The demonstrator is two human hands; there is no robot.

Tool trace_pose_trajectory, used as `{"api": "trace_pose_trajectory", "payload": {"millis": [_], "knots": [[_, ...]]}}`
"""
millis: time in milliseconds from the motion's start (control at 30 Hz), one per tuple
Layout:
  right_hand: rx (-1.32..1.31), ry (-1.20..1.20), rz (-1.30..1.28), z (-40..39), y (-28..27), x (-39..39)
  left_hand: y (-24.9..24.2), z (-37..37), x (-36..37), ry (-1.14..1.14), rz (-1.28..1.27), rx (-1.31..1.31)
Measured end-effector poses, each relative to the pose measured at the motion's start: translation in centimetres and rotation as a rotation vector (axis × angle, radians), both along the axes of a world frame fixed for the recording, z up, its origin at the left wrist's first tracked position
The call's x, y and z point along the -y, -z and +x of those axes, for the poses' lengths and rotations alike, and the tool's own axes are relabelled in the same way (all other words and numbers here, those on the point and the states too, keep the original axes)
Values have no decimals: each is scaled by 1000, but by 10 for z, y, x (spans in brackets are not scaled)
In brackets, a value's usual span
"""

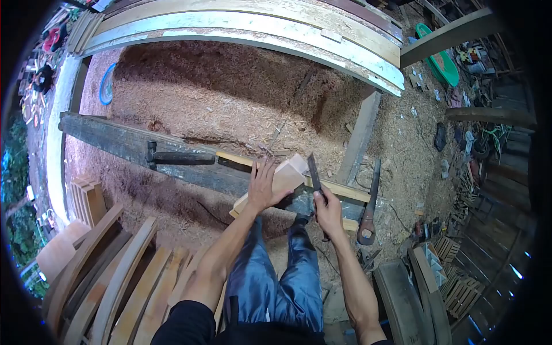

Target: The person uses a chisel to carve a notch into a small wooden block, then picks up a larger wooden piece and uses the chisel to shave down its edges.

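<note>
My left hand (265,188) lies on a pale wooden piece (289,175), with its fingers spread over the left part. This piece rests at a slant across a worn beam (230,181) and a narrow wooden strip (351,192). In my right hand (328,211) is a dark, flat tool (314,172), its blade pointing up beside the piece's right end. Whether the blade touches the wood cannot be made out. To the left, a hammer (178,157) lies on the beam.
A handsaw (370,210) lies right of my right hand. Long planks (253,26) span the far side above shavings-covered ground. Curved wooden pieces (123,276) stand at lower left. A green basin (443,68) is at upper right, and stacked wooden blocks (88,201) are at left.
</note>
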State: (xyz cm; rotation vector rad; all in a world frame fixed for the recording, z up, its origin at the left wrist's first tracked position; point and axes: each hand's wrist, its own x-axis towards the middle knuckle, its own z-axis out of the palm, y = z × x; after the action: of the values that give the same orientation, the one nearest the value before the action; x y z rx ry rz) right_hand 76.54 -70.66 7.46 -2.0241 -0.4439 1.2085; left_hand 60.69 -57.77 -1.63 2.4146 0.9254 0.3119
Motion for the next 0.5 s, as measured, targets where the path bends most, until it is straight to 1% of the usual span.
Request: {"api": "trace_pose_trajectory", "payload": {"millis": [67, 100, 133, 167, 233, 267, 300, 333, 367, 400, 433, 500], "knots": [[36, 4, -8, -4, 11, 12, -5, 3, 6, -21, 7, 44], [72, 7, -12, -7, 10, 13, -9, 3, 8, -59, -23, 122], [34, 17, -32, -8, 8, 15, -12, 4, 10, -99, -51, 198], [31, 23, -31, -9, 5, 17, -17, 5, 15, -93, -50, 196], [-41, 48, -23, -11, -2, 23, -37, 12, 29, -279, -452, 17], [-40, 58, -25, -12, 2, 31, -39, 14, 35, -248, -392, 32], [-3, 51, 56, -14, 5, 37, -40, 17, 41, -237, -392, 33], [36, 47, 135, -14, 8, 43, -41, 20, 47, -224, -337, 25], [41, 58, 134, -12, 9, 53, -41, 25, 54, -212, -283, 18], [-3, 59, 81, -8, 2, 58, -39, 34, 62, -197, -212, 109], [-47, 62, 27, -5, -3, 66, -35, 38, 68, -184, -218, 112], [-47, 127, 13, 0, -2, 84, -27, 48, 83, -56, -132, 238]]}}
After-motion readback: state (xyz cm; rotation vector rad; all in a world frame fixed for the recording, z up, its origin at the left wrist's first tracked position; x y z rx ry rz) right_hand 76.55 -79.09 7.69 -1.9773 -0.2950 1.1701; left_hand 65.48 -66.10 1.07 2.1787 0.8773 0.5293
